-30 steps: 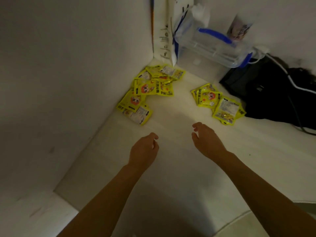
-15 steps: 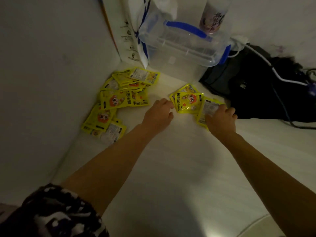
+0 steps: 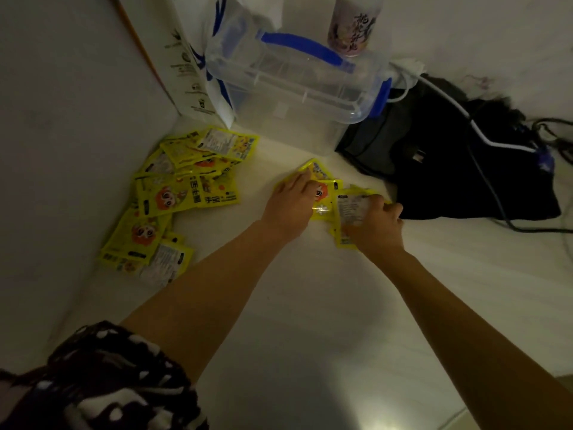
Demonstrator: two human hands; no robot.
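Note:
A small pile of yellow snack packets lies on the white surface in front of a clear box. My left hand rests on the left side of this pile, fingers stretched over the packets. My right hand grips one packet from the pile's right side, its pale printed back facing up and its fingers curled round the far edge. A larger heap of the same yellow packets lies along the left wall, apart from both hands.
A clear plastic box with blue handle and clips stands at the back, with a printed cup on its lid. A black bag with white and dark cables lies to the right. A white wall borders the left side.
Both hands have reached forward from the bare middle of the surface to the small pile. The right hand has taken hold of a packet, and the left has slid onto the pile.

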